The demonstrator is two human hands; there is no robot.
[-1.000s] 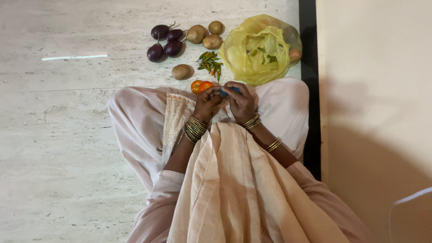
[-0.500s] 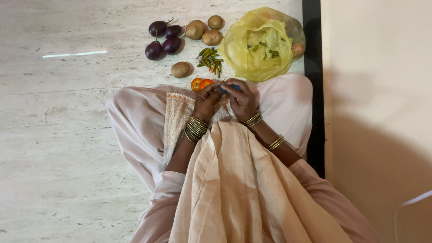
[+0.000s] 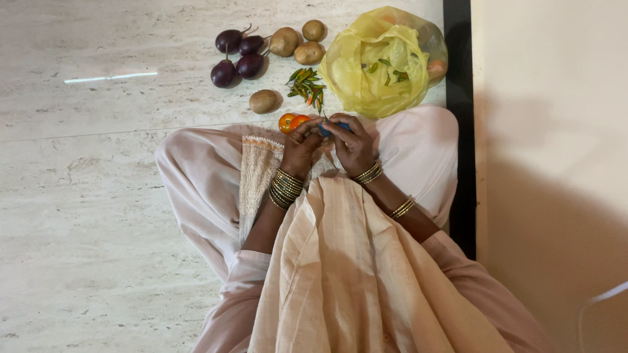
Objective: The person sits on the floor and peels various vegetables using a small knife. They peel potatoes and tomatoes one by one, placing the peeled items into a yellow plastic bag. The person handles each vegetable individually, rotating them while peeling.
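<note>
Pale marble floor (image 3: 98, 216) carries aubergines (image 3: 237, 55), potatoes (image 3: 296, 40), chillies (image 3: 306, 84) and a yellow bag (image 3: 383, 62) ahead of your knees. Little differs from half a second ago: your hands stay together above your lap. Your left hand (image 3: 301, 147) curls beside the tomato (image 3: 292, 121); your right hand (image 3: 353, 144) is closed around a small blue tool (image 3: 325, 130), just beside that tomato.

Head camera, straight down, close overhead
</note>
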